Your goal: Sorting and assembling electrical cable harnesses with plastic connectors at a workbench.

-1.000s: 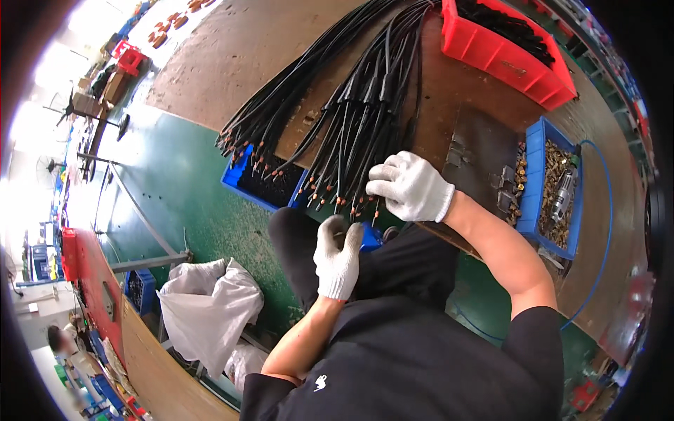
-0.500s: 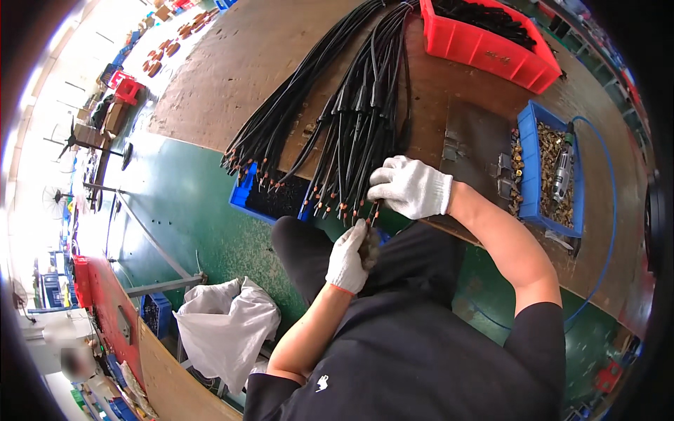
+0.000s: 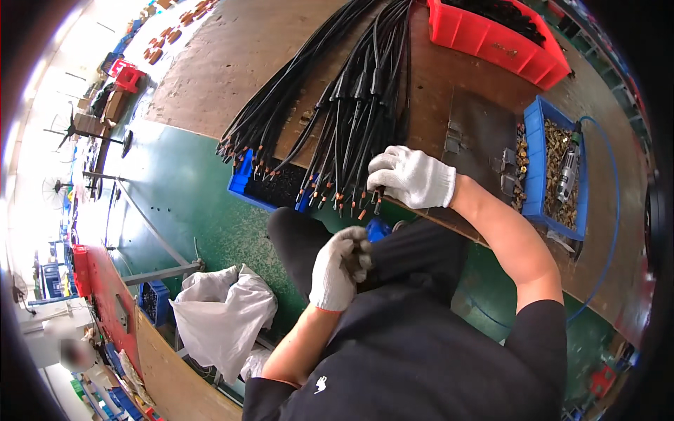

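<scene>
Two bundles of black cables hang over the table's near edge, a left bundle [image 3: 298, 77] and a middle bundle [image 3: 361, 105]. Their lower ends show short orange-copper tips. My right hand [image 3: 414, 179], in a white knit glove, pinches a cable near its end [image 3: 378, 201] at the right side of the middle bundle. Below the tips, over my lap, my gloved left hand [image 3: 337, 270] is apart from the cables. Its fingers are curled and their tips are darkened; whatever they hold is hidden.
Right of my right arm stands a blue bin [image 3: 535, 165] with small brass-coloured parts and a hand tool [image 3: 567, 175] on a blue hose. A red crate [image 3: 491, 49] of black pieces sits farther back. Under the cables is another blue bin [image 3: 242, 188]; a white sack [image 3: 225, 316] stands lower left.
My left hand has drawn away from the cable ends, down and to the left. My right hand stays almost in place at the cable.
</scene>
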`<state>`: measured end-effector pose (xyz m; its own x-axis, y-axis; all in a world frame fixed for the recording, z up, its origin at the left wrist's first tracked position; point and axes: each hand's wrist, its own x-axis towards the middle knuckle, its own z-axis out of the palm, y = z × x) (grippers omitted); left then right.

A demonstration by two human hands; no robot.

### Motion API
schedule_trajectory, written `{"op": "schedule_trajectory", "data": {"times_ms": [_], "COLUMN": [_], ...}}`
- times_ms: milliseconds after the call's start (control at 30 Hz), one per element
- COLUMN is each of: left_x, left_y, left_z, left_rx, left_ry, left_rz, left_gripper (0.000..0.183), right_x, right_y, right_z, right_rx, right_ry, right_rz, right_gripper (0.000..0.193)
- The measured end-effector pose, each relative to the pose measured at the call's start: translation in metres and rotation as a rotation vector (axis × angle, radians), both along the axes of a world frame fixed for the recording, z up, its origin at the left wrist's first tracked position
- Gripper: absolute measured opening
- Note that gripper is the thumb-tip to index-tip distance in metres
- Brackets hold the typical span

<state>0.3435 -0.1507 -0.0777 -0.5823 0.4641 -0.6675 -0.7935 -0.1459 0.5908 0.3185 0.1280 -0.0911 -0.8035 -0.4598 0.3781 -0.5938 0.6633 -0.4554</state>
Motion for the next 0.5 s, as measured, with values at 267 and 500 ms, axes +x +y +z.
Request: {"op": "schedule_trajectory", "data": {"times_ms": [267, 500], "left_x": [-0.028, -0.026], "left_y": [0.055, 0.066], "left_z": [0.032, -0.001], "left_rx": [-0.252, -0.148], "left_ry": [0.112, 0.142], "left_rz": [-0.306, -0.205], "left_gripper": [0.042, 0.04], "right_x": [0.003, 0.001], "right_y": [0.0, 0.0], "right_z": [-0.015, -0.012], "right_rx": [-0.065, -0.024], "right_ry": [0.093, 0.048], "right_rz": [-0.008, -0.02], "right_gripper": [0.04, 0.035]}}
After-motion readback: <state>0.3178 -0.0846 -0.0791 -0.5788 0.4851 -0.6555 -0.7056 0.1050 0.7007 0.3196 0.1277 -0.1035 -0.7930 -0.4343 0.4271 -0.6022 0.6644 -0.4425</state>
